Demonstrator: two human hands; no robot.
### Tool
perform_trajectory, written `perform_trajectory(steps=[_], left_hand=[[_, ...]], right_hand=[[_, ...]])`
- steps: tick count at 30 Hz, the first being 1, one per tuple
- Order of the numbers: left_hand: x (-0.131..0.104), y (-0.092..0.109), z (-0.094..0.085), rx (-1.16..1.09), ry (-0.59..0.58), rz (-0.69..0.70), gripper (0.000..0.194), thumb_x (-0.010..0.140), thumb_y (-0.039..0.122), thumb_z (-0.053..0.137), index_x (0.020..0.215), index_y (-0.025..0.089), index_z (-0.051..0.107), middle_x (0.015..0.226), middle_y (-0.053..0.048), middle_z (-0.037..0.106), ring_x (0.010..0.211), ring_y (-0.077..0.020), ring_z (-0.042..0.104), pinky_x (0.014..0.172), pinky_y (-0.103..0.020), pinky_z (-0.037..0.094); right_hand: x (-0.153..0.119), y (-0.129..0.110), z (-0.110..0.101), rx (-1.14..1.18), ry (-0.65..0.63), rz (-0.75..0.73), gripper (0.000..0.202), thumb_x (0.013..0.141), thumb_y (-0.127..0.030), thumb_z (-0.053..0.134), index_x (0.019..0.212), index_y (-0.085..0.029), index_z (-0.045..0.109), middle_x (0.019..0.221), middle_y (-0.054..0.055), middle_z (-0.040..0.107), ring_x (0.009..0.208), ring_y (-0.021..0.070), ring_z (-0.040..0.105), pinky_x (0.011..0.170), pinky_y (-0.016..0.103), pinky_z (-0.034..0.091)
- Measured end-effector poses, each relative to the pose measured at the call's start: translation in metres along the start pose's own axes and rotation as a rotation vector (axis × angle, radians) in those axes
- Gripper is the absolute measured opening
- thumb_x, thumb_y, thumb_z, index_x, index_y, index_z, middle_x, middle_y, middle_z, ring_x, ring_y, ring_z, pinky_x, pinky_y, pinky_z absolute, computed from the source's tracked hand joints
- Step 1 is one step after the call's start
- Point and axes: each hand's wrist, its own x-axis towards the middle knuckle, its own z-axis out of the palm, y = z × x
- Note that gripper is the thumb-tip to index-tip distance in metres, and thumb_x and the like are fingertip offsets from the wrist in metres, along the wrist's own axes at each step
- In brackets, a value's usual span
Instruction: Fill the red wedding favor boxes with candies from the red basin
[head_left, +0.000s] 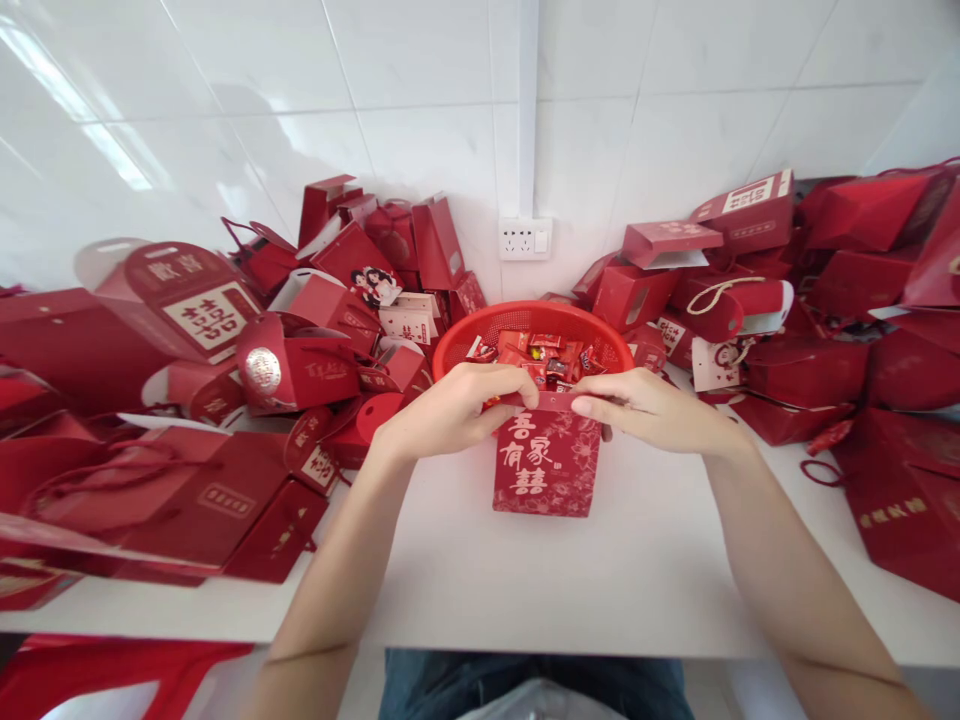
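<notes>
A red paper gift bag [546,455] with white Chinese characters and a floral print stands on the white table in front of me. My left hand [466,402] pinches its upper left edge, thumb toward the front. At the upper right edge, my right hand [646,405] grips it between thumb and fingers. Just behind the bag sits a red plastic basket [459,335] holding small wrapped candies [544,350]. The bag and my hands hide the basket's front part. What is inside the bag cannot be seen.
Piles of red gift boxes flank me, including a box with a white label [180,300] on the left and a large dark red box [900,500] on the right. Behind stands a tiled wall with a power socket [525,240]. The white table's [555,600] front edge is close to my body.
</notes>
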Motion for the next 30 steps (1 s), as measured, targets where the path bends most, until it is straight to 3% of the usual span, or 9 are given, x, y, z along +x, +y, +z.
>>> perform_trajectory(steps=[4,7,11,14,16,18,22,26,30], left_hand=[[0.0,0.001,-0.003,-0.043,-0.028,0.023,0.017,0.089,0.007,0.051,0.09,0.017,0.065,0.091,-0.004,0.071,0.082,-0.0142,0.064,0.079,-0.025,0.05],[-0.002,0.001,-0.007,-0.087,-0.112,0.018,0.011,0.088,0.015,0.061,0.097,0.016,0.068,0.097,-0.005,0.073,0.087,-0.016,0.067,0.084,-0.026,0.051],[-0.003,-0.002,-0.009,-0.146,-0.088,-0.098,0.029,0.094,0.03,0.062,0.12,0.017,0.064,0.103,-0.006,0.074,0.09,-0.0165,0.068,0.082,-0.026,0.052],[-0.002,-0.005,-0.008,-0.133,-0.093,-0.172,0.024,0.098,0.035,0.056,0.104,0.016,0.069,0.088,-0.002,0.072,0.078,-0.0139,0.064,0.073,-0.023,0.049],[0.0,-0.007,-0.008,-0.107,-0.099,-0.176,0.031,0.099,0.038,0.055,0.083,0.014,0.068,0.076,-0.001,0.067,0.068,-0.0117,0.058,0.068,-0.022,0.045],[0.001,-0.008,-0.007,-0.101,-0.092,-0.169,0.037,0.099,0.038,0.054,0.074,0.014,0.065,0.069,0.0,0.062,0.063,-0.0105,0.053,0.064,-0.022,0.042],[0.0,-0.011,-0.002,-0.129,-0.102,-0.164,0.037,0.099,0.04,0.054,0.076,0.014,0.068,0.07,-0.001,0.064,0.064,-0.0115,0.054,0.064,-0.022,0.042],[-0.008,-0.016,0.007,-0.198,-0.139,-0.188,0.029,0.097,0.04,0.059,0.092,0.016,0.075,0.083,-0.001,0.073,0.072,-0.0135,0.062,0.07,-0.023,0.046],[-0.026,-0.02,0.021,-0.278,-0.021,-0.265,0.029,0.096,0.042,0.06,0.098,0.016,0.074,0.092,-0.004,0.074,0.083,-0.0167,0.064,0.076,-0.024,0.048]], right_hand=[[0.004,-0.001,0.004,0.014,-0.006,-0.01,0.042,0.098,-0.052,0.05,0.069,-0.021,0.051,0.062,-0.003,0.052,0.056,0.0136,0.054,0.056,0.027,0.041],[0.005,-0.001,0.005,0.001,-0.027,-0.038,0.041,0.099,-0.048,0.05,0.069,-0.021,0.053,0.06,-0.004,0.053,0.054,0.0129,0.054,0.057,0.027,0.041],[0.005,0.0,0.004,-0.002,-0.013,-0.065,0.041,0.099,-0.046,0.051,0.066,-0.021,0.051,0.059,-0.004,0.051,0.054,0.0122,0.05,0.058,0.027,0.038],[0.004,-0.001,0.004,0.024,0.01,-0.049,0.041,0.099,-0.047,0.05,0.067,-0.021,0.051,0.06,-0.004,0.051,0.055,0.0123,0.049,0.057,0.026,0.038],[0.004,-0.001,0.004,0.035,0.017,-0.036,0.041,0.099,-0.047,0.05,0.068,-0.021,0.051,0.061,-0.004,0.05,0.056,0.0124,0.049,0.058,0.026,0.038],[0.005,0.001,0.004,0.04,0.011,-0.023,0.041,0.099,-0.048,0.05,0.069,-0.021,0.051,0.062,-0.004,0.05,0.056,0.0125,0.049,0.058,0.026,0.038],[0.008,0.007,0.007,0.051,-0.037,-0.003,0.04,0.099,-0.047,0.05,0.069,-0.02,0.049,0.063,-0.004,0.05,0.058,0.0123,0.049,0.059,0.025,0.036],[0.01,0.014,0.009,0.014,-0.072,-0.009,0.041,0.099,-0.045,0.05,0.067,-0.02,0.045,0.063,-0.005,0.046,0.059,0.0114,0.043,0.06,0.025,0.031],[0.012,0.016,0.011,0.031,-0.079,-0.025,0.043,0.099,-0.047,0.049,0.066,-0.02,0.045,0.065,-0.004,0.045,0.062,0.0119,0.043,0.061,0.026,0.031]])
